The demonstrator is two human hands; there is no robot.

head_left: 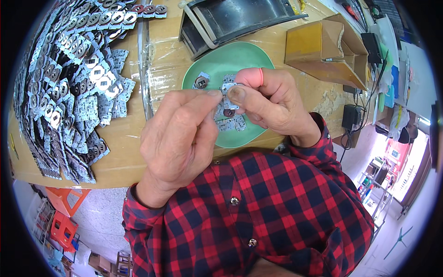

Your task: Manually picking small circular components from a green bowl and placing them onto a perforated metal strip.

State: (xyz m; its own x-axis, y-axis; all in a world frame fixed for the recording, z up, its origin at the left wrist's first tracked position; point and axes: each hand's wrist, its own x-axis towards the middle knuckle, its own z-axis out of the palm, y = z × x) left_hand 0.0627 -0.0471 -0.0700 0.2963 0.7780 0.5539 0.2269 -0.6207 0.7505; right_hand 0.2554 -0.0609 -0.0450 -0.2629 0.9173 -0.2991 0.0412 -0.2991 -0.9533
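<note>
Above the green plastic tray (251,51), my right hand (274,99) pinches a small pale circuit board (229,87) between thumb and forefinger. A pink band is around a finger of that hand. My left hand (180,134) is closed, its thumb and fingertips pressed together at the board's left edge. Whatever those fingertips hold is hidden or too small to name. Inside the tray, one board with a round dark part (201,82) lies at the left. More small boards (230,123) lie under my hands, partly covered.
A large heap of small circuit boards (87,99) covers the table's left side. Behind the tray sits a black bin (240,23). An open cardboard box (325,51) stands at the right, with a black power adapter (352,117) and cables near the table's edge. Orange stools (64,228) are at lower left.
</note>
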